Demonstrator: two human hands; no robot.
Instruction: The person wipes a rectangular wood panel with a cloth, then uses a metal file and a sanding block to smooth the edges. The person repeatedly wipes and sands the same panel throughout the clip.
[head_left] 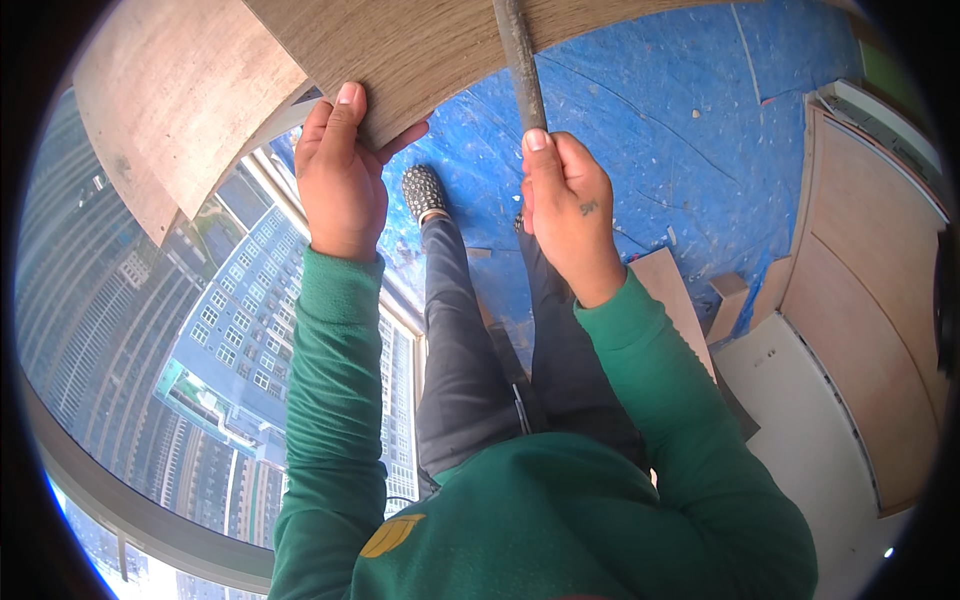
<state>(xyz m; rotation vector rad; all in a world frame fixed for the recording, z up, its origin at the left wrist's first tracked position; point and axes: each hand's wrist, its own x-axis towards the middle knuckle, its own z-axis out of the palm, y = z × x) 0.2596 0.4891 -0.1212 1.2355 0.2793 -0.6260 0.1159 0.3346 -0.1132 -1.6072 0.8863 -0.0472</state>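
Observation:
A brown wood-grain board (420,60) reaches in from the top of the view. My left hand (345,180) pinches its near corner, thumb on top and fingers underneath. In my right hand (570,195) is a long, narrow, dark grey bar that looks like a file (522,75). I grip its near end between thumb and curled fingers. The bar lies across the board's curved edge, its far end running out of the top of the view. Whether it presses on the edge or passes just above it, I cannot tell.
A paler board (180,90) lies left of the brown one, beside a large window (230,330) overlooking buildings. Blue sheeting (660,120) covers the floor, with scraps of board (728,300) on it. Curved wooden panels (850,300) stand at the right. My feet are below the board.

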